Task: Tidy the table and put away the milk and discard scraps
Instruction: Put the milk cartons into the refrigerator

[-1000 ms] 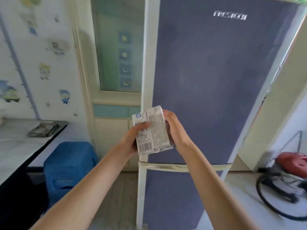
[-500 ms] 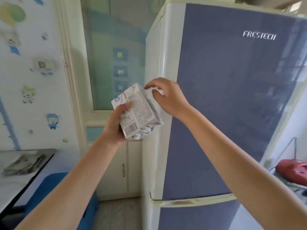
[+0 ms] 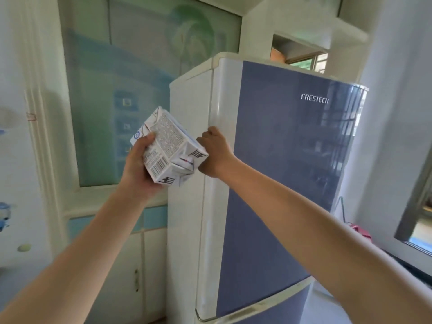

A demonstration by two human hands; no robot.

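A white milk carton (image 3: 167, 146) with small print and a barcode is tilted in front of me, gripped from below and behind by my left hand (image 3: 138, 167). Right beside it stands a tall fridge with a blue-grey upper door (image 3: 287, 171) and white sides. My right hand (image 3: 216, 152) is curled around the left edge of that upper door, fingers hooked behind the white rim. The door looks closed against the fridge body. A second door section begins lower down (image 3: 275, 309).
A white cabinet with frosted green glass (image 3: 131, 108) and lower cupboard doors (image 3: 131, 272) stands left of the fridge. A wall with cartoon stickers (image 3: 9, 211) is at far left. A window (image 3: 420, 220) and a red object (image 3: 361, 231) lie to the right.
My right hand left the carton and moved right onto the fridge door's left edge. The carton stays in my left hand alone. My view rose and moved closer to the fridge.
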